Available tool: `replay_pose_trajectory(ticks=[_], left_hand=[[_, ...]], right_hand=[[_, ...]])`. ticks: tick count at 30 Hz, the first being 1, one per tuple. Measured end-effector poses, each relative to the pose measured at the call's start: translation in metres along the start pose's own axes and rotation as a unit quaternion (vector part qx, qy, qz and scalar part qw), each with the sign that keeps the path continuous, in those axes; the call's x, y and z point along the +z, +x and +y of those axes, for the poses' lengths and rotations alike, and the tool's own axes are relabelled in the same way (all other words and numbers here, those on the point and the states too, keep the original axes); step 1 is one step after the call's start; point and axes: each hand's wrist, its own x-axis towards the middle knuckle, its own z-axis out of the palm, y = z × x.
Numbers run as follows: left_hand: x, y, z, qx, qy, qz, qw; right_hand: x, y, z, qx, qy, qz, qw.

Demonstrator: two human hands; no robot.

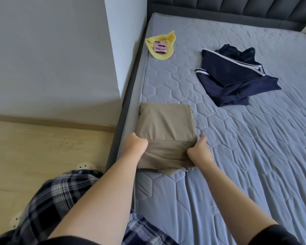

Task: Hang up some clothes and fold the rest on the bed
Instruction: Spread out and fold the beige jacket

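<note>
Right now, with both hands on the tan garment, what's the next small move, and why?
Probably fold the near flap forward over the far half: the left hand and right hand grip the tan garment at its sides, along the crease.

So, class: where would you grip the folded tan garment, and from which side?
Take the folded tan garment by its side edges at the near flap, one hand from each side, as left hand and right hand do: it lies flat, layered.

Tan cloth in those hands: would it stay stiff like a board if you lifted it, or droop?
Probably droop: the tan cloth bends softly where the left hand and right hand hold its fold. It looks thin, so likely light. Lifted by one edge, it may unfold.
</note>
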Motion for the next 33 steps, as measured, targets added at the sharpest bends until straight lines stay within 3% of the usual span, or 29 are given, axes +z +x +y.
replay_pose_trajectory(ticks=[2,4,6,8,10,12,16,21,26,30,33], left_hand=[[-0.004,0.003,0.007,0.055,-0.005,0.065,0.996],[-0.008,0.012,0.016,0.090,-0.049,0.117,0.988],[-0.012,0.022,0.025,0.151,-0.020,0.166,0.974],[-0.011,0.035,0.038,0.265,0.083,0.205,0.938],[-0.005,0.050,0.058,0.354,0.178,0.195,0.897],[0.007,0.067,0.070,0.391,0.250,0.153,0.872],[0.037,0.095,0.033,0.372,0.335,0.087,0.861],[0.052,0.114,0.009,0.356,0.310,0.106,0.875],[0.047,0.116,0.005,0.334,0.300,0.102,0.888],[0.028,0.107,0.009,0.351,0.342,0.116,0.864],[0.006,0.095,0.009,0.404,0.382,0.120,0.822]], right_hand=[[0.002,-0.003,-0.007,-0.133,-0.037,0.116,0.984],[0.004,0.002,-0.018,-0.216,-0.055,0.183,0.958],[0.009,0.011,-0.033,-0.248,-0.117,0.182,0.944],[0.015,0.026,-0.052,-0.264,-0.167,0.157,0.937],[0.022,0.046,-0.069,-0.284,-0.195,0.140,0.928],[0.030,0.068,-0.078,-0.305,-0.233,0.131,0.914],[0.057,0.094,-0.058,-0.295,-0.298,0.100,0.902],[0.077,0.109,-0.038,-0.220,-0.238,0.143,0.935],[0.075,0.109,-0.037,-0.212,-0.234,0.140,0.938],[0.050,0.109,-0.035,-0.243,-0.221,0.054,0.943],[0.017,0.103,-0.024,-0.320,-0.246,-0.021,0.915]])
